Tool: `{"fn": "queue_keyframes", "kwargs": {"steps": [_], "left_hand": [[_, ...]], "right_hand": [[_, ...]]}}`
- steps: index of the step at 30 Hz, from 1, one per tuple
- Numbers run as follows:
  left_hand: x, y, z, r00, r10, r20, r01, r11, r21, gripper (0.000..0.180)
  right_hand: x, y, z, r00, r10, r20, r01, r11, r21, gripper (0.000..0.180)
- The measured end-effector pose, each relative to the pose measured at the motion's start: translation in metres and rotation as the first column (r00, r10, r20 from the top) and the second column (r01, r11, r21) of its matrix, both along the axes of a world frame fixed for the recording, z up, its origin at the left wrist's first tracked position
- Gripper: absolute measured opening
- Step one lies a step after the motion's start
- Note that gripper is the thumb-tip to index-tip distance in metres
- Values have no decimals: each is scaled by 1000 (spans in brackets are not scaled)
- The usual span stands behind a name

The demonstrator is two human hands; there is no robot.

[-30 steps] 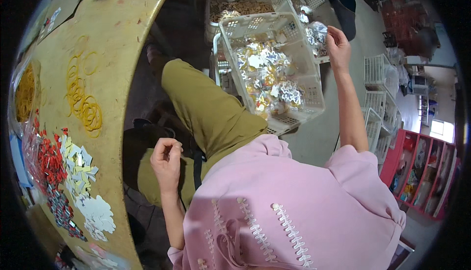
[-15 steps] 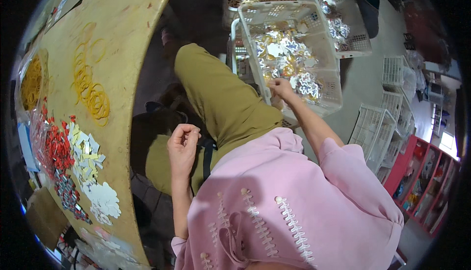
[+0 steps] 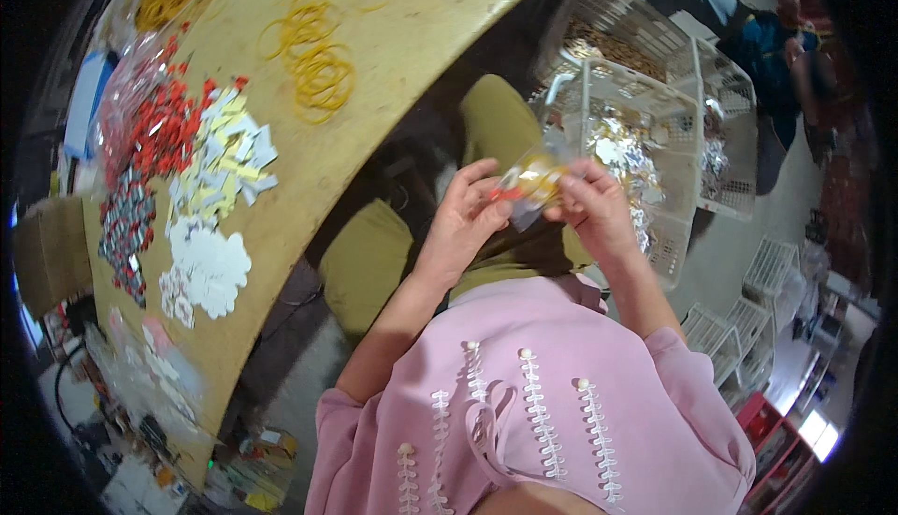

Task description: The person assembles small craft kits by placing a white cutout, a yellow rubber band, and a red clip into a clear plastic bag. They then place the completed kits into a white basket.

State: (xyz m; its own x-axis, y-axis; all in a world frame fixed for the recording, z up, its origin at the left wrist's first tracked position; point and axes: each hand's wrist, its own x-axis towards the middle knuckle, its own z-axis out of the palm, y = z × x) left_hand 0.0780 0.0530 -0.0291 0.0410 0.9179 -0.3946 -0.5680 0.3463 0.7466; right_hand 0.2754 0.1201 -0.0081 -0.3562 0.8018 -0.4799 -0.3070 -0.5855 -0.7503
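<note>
Above my lap, both hands hold a small clear plastic packet [image 3: 538, 178] with yellow and red bits showing through it. My left hand [image 3: 460, 225] grips its left end, where a red piece shows by the fingertips. Fingers of my right hand [image 3: 599, 204] are closed on the opposite end. Just beyond my right hand stands a white plastic crate [image 3: 686, 108] holding many shiny packets [image 3: 629, 152] with white and yellow contents. Glare on the plastic hides exactly what is inside the held packet.
Along the left runs a yellowish table [image 3: 309, 174] bearing yellow rubber bands [image 3: 323, 80], red pieces [image 3: 168, 117], pale strips [image 3: 229, 155], grey pieces [image 3: 128, 230] and white scalloped cutouts [image 3: 210, 267]. More crates [image 3: 725, 75] stand behind the near one. Another person [image 3: 772, 57] is at upper right.
My right hand has come from the crate to above my lap, and both hands now hold a packet. The view has turned, bringing more of the table into sight.
</note>
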Motion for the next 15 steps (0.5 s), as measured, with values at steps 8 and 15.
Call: {"fn": "queue_keyframes", "kwargs": {"steps": [8, 15], "left_hand": [[-29, -33, -11, 978, 151, -146, -133, 983, 123, 20], [-43, -40, -8, 889, 8, -459, 48, 993, 109, 15]], "right_hand": [[-43, -3, 10, 902, 311, 299, -369, 915, 164, 14], [-52, 7, 31, 744, 581, 329, -628, 777, 48, 13]]}}
